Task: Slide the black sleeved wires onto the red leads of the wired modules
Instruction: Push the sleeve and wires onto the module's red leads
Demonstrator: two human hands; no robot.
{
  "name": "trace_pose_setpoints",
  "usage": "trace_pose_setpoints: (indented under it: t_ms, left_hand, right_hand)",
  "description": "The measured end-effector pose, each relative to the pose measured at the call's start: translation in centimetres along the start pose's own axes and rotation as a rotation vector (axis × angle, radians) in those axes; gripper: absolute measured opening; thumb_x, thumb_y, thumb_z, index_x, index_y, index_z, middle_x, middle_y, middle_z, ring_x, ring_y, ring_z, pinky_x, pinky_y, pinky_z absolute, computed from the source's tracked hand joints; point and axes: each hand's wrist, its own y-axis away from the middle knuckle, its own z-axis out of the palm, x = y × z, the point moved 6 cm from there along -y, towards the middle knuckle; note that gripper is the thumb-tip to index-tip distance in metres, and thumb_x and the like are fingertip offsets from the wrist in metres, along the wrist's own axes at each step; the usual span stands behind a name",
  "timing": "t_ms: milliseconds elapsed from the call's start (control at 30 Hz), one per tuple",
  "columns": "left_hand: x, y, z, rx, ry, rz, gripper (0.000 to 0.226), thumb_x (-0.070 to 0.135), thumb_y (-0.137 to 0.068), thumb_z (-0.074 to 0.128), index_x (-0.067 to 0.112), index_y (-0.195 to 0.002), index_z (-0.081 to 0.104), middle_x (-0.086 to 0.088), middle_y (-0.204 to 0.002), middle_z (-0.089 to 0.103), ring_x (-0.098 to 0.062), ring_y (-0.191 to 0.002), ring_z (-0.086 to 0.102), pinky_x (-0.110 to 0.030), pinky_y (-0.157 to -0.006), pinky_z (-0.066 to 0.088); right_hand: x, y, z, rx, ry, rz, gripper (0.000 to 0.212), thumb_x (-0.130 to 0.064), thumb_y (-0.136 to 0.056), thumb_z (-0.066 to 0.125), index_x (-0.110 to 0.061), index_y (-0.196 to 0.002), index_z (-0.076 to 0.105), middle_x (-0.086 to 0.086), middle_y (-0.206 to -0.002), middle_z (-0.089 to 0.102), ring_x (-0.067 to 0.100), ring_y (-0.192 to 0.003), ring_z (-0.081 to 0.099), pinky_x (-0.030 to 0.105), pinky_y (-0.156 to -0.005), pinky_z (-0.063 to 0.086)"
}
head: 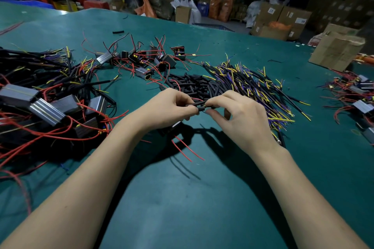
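We're pinching a black sleeved wire [199,104] btwn left hand [168,107] & right hand [240,115] over the green table [182,198]; red leads [187,148] are trailing below, w/ a wired module [172,127] hanging under the left hand.

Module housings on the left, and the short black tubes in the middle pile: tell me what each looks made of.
Module housings: probably metal such as aluminium, with a grey ribbed, satin finish that catches light along the ridges. Short black tubes: matte black flexible plastic or rubber, likely heat-shrink sleeving; dull and hollow-looking, though the material cannot be confirmed.
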Motion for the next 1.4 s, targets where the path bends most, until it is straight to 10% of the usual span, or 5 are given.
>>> trace_pose_setpoints:
  t_ms: [433,800,1133,1400]
  left_hand:
    - [-0.5,0.0,-0.2,0.012,-0.150,-0.039,0.011,0.024,-0.081,0.063,0.020,-0.071,0.066,0.008,-0.058,0.058,-0.003,-0.048,0.045,-0.012,-0.047,0.036]
    - [-0.6,0.8,-1.4,0.017,-0.365,-0.096,0.019,0.046,-0.087,0.061,0.028,-0.081,0.064,0.009,-0.081,0.065,-0.013,-0.093,0.057,-0.031,-0.088,0.018]
    - [0.0,0.6,-0.7,0.034,-0.229,-0.044,0.014,0.042,-0.085,0.067,0.029,-0.079,0.069,0.012,-0.073,0.070,0.007,-0.073,0.056,-0.040,-0.105,0.035]
    - [0.1,0.8,-0.7,0.016,-0.250,-0.034,0.017,0.042,-0.083,0.069,0.026,-0.080,0.070,0.005,-0.079,0.071,-0.007,-0.080,0.061,-0.036,-0.101,0.036]
  right_hand:
    - [0.7,0.2,1.3,-0.069,-0.157,-0.003,0.005,-0.015,-0.081,0.071,-0.017,-0.085,0.070,0.001,-0.097,0.054,0.020,-0.088,0.054,0.036,-0.080,0.030]
    - [0.3,0.2,1.6,-0.059,-0.218,-0.074,0.006,-0.006,-0.084,0.069,-0.012,-0.083,0.068,-0.004,-0.092,0.066,0.016,-0.090,0.063,0.037,-0.079,0.033]
    - [0.7,0.4,1.3,-0.036,-0.245,-0.087,0.005,-0.008,-0.085,0.068,-0.012,-0.084,0.069,-0.004,-0.091,0.061,0.008,-0.088,0.055,0.035,-0.075,0.032]
    - [2.3,0.5,1.1,-0.157,-0.405,0.131,0.027,-0.019,-0.082,0.074,-0.022,-0.104,0.058,-0.015,-0.087,0.067,0.010,-0.083,0.064,0.027,-0.086,0.042]
